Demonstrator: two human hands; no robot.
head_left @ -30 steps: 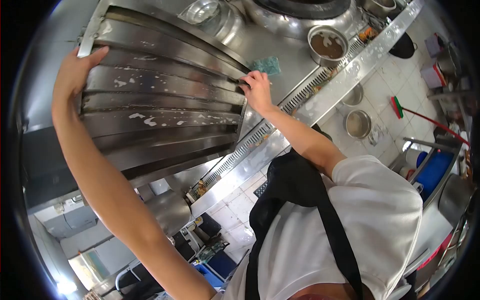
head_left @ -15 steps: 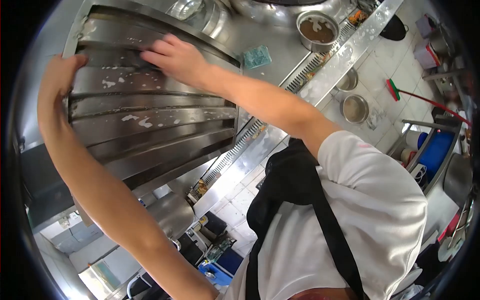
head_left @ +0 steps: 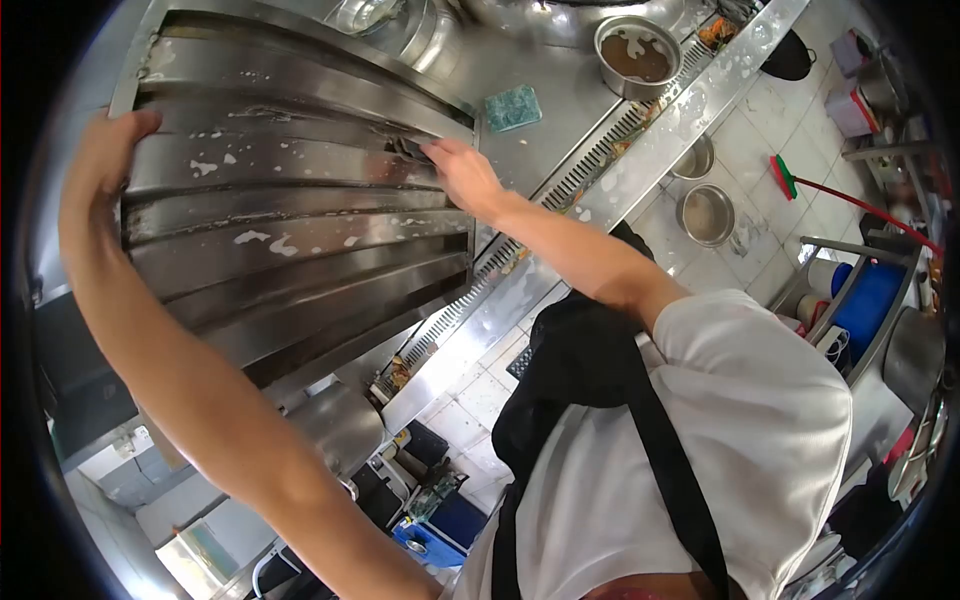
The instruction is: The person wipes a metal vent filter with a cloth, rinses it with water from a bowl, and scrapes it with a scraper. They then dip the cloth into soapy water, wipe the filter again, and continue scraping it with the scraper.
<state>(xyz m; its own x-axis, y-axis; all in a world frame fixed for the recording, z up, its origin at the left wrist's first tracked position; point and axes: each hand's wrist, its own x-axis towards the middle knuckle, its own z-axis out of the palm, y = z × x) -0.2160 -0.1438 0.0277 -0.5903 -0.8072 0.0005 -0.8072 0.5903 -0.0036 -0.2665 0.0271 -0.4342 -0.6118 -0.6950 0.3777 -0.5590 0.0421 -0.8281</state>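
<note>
A ribbed stainless steel baffle filter panel point(head_left: 300, 165) stands tilted before me, its slats dotted with white foam. My left hand point(head_left: 105, 165) is closed around the panel's left edge, with the thumb over the front. Close to the right end of the slats, my right hand point(head_left: 465, 178) presses a dark scouring pad point(head_left: 407, 149) into a groove; the fingers partly cover it. Beyond the panel's right edge lies a green scouring sponge point(head_left: 513, 108) on the steel counter point(head_left: 560, 75), touched by neither hand.
A pot of brown liquid point(head_left: 637, 58) stands on the counter beside a slotted drain channel point(head_left: 615, 128) with food scraps. Metal pots point(head_left: 706, 216) sit on the tiled floor, near a red-and-green broom point(head_left: 785, 178). A shelf with a blue container point(head_left: 868, 305) is at right.
My right hand has slid rightward along the slats with the pad, from the panel's middle to near its right end. My left hand keeps its hold; the panel has shifted slightly left in view.
</note>
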